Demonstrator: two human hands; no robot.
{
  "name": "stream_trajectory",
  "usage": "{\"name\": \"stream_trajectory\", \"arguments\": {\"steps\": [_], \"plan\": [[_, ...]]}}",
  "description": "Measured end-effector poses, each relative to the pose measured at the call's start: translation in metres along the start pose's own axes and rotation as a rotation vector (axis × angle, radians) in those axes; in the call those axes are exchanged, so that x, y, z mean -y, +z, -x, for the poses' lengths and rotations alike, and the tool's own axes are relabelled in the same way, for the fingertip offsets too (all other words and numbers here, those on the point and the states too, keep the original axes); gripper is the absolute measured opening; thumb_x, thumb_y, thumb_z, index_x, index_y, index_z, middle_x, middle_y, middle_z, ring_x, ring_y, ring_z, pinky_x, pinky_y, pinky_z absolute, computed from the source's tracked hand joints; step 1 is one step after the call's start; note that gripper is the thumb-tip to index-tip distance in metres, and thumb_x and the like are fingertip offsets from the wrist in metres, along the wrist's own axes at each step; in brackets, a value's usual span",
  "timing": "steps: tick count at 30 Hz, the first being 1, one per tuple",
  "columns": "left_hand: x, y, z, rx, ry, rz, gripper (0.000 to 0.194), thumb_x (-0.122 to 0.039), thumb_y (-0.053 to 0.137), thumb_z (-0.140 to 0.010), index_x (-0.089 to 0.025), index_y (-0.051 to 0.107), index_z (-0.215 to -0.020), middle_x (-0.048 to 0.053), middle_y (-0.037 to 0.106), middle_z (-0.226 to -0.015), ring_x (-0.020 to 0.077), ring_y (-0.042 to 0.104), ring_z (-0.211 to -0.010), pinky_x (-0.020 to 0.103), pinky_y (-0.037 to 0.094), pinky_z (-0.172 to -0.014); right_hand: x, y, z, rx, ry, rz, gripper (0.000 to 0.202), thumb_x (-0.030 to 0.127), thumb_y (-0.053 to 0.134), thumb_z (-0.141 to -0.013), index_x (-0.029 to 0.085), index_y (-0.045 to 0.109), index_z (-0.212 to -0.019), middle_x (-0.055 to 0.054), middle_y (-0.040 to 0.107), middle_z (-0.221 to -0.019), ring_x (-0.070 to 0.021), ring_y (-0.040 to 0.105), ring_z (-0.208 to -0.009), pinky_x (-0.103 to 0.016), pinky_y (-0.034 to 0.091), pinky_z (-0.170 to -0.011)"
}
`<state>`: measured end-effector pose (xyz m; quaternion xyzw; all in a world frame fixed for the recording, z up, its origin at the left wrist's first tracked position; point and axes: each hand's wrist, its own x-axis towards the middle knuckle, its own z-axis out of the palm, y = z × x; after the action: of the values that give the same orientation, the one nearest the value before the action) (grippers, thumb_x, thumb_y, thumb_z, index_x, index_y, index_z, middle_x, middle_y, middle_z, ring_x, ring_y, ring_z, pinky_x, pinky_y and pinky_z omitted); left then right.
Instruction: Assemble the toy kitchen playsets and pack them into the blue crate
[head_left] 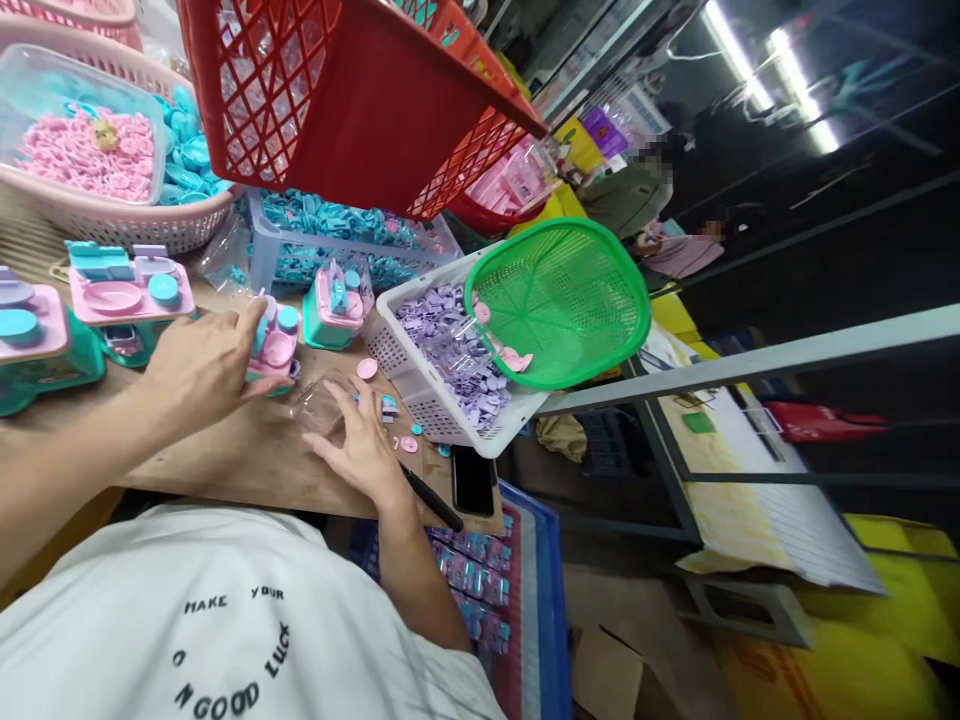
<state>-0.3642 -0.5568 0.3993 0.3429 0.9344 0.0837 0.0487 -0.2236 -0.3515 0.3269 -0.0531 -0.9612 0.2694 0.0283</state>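
My left hand (199, 365) is closed round the edge of a small pink and teal toy play set (279, 348) standing on the table. My right hand (365, 445) has its thumb and fingers round a clear plastic cover (319, 402), just right of that set. Small loose pieces, among them a pink dish (367, 369) and a pink disc (409, 444), lie beyond and beside the right hand. Another toy set (335, 305) stands behind, partly under clear plastic. To the left are two more sets, a nearer one (45, 340) and a farther one (131, 295).
A white basket (484, 440) of purple parts carries a tilted green basket (562, 300). Behind are a red crate (352, 110), a clear bin (300, 262) of teal parts and a pink basket (172, 232). A phone (473, 480) and a black-handled tool (431, 497) lie at the table's right edge.
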Motion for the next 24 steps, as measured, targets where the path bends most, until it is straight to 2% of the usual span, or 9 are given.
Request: {"name": "stream_trajectory", "arguments": {"steps": [2, 3, 6, 8, 10, 14, 18, 21, 24], "plan": [[0.008, 0.015, 0.003, -0.058, 0.035, 0.129, 0.089, -0.065, 0.058, -0.095, -0.011, 0.032, -0.160, 0.026, 0.060, -0.133, 0.0439, 0.063, -0.121, 0.052, 0.052, -0.097, -0.004, 0.012, -0.003, 0.009, 0.080, 0.012, 0.100, 0.050, 0.089, -0.076, 0.020, 0.044, -0.160, -0.023, 0.030, -0.166, -0.0427, 0.032, -0.157, -0.062, 0.033, -0.127], [0.016, 0.025, 0.002, -0.106, 0.067, 0.205, 0.093, -0.066, 0.064, -0.090, -0.013, 0.033, -0.160, 0.025, 0.056, -0.139, 0.0437, 0.059, -0.127, 0.053, 0.051, -0.103, -0.006, 0.019, -0.005, 0.000, 0.113, 0.028, 0.106, 0.053, 0.090, -0.073, 0.019, 0.041, -0.161, -0.025, 0.028, -0.166, -0.0445, 0.031, -0.156, -0.064, 0.033, -0.126], [0.044, 0.058, -0.007, -0.223, 0.184, 0.451, 0.116, -0.069, 0.075, -0.076, -0.014, 0.022, -0.165, 0.026, 0.036, -0.160, 0.0443, 0.039, -0.150, 0.059, 0.038, -0.121, -0.013, 0.035, -0.015, -0.066, 0.147, 0.054, 0.099, 0.050, 0.088, -0.075, 0.021, 0.042, -0.158, -0.024, 0.035, -0.161, -0.0437, 0.038, -0.152, -0.065, 0.035, -0.124], [0.057, 0.080, -0.014, -0.209, 0.227, 0.603, 0.127, -0.069, 0.076, -0.073, -0.014, 0.011, -0.167, 0.027, 0.023, -0.168, 0.0433, 0.026, -0.157, 0.059, 0.030, -0.127, -0.017, 0.036, -0.019, -0.092, 0.121, 0.024, 0.093, 0.044, 0.088, -0.074, 0.024, 0.045, -0.154, -0.019, 0.044, -0.153, -0.0391, 0.046, -0.147, -0.061, 0.039, -0.124], [0.062, 0.097, -0.019, -0.156, 0.236, 0.731, 0.128, -0.068, 0.076, -0.075, -0.015, 0.006, -0.168, 0.026, 0.019, -0.171, 0.0409, 0.024, -0.160, 0.057, 0.027, -0.129, -0.020, 0.027, -0.019, -0.111, 0.065, -0.045, 0.088, 0.036, 0.088, -0.072, 0.026, 0.047, -0.149, -0.015, 0.048, -0.145, -0.0336, 0.052, -0.141, -0.054, 0.043, -0.124], [0.051, 0.119, -0.023, -0.153, 0.227, 0.841, 0.127, -0.065, 0.078, -0.071, -0.015, 0.012, -0.167, 0.024, 0.029, -0.168, 0.0406, 0.032, -0.156, 0.055, 0.028, -0.129, -0.012, -0.015, -0.013, -0.167, -0.121, -0.174, 0.095, 0.033, 0.083, -0.071, 0.030, 0.036, -0.154, -0.013, 0.043, -0.148, -0.0311, 0.050, -0.144, -0.054, 0.047, -0.122], [0.029, 0.131, -0.020, -0.192, 0.242, 0.783, 0.130, -0.062, 0.081, -0.066, -0.013, 0.013, -0.165, 0.025, 0.042, -0.153, 0.0446, 0.042, -0.142, 0.061, 0.037, -0.120, 0.019, -0.055, -0.021, -0.099, -0.239, -0.106, 0.111, 0.030, 0.084, -0.067, 0.038, 0.025, -0.160, -0.012, 0.031, -0.160, -0.0355, 0.040, -0.152, -0.055, 0.055, -0.114], [0.019, 0.136, -0.015, -0.208, 0.245, 0.771, 0.126, -0.057, 0.080, -0.068, -0.015, 0.010, -0.164, 0.023, 0.044, -0.145, 0.0435, 0.046, -0.135, 0.060, 0.041, -0.113, 0.041, -0.065, -0.041, 0.019, -0.330, -0.019, 0.106, 0.026, 0.085, -0.067, 0.042, 0.032, -0.158, -0.008, 0.030, -0.162, -0.0378, 0.035, -0.155, -0.057, 0.050, -0.119], [0.016, 0.137, -0.012, -0.232, 0.253, 0.774, 0.118, -0.051, 0.079, -0.070, -0.016, 0.013, -0.162, 0.021, 0.045, -0.142, 0.0417, 0.046, -0.132, 0.057, 0.042, -0.112, 0.051, -0.062, -0.061, 0.178, -0.400, 0.070, 0.102, 0.024, 0.083, -0.070, 0.041, 0.035, -0.159, -0.008, 0.030, -0.162, -0.0380, 0.037, -0.154, -0.057, 0.045, -0.124]]}}
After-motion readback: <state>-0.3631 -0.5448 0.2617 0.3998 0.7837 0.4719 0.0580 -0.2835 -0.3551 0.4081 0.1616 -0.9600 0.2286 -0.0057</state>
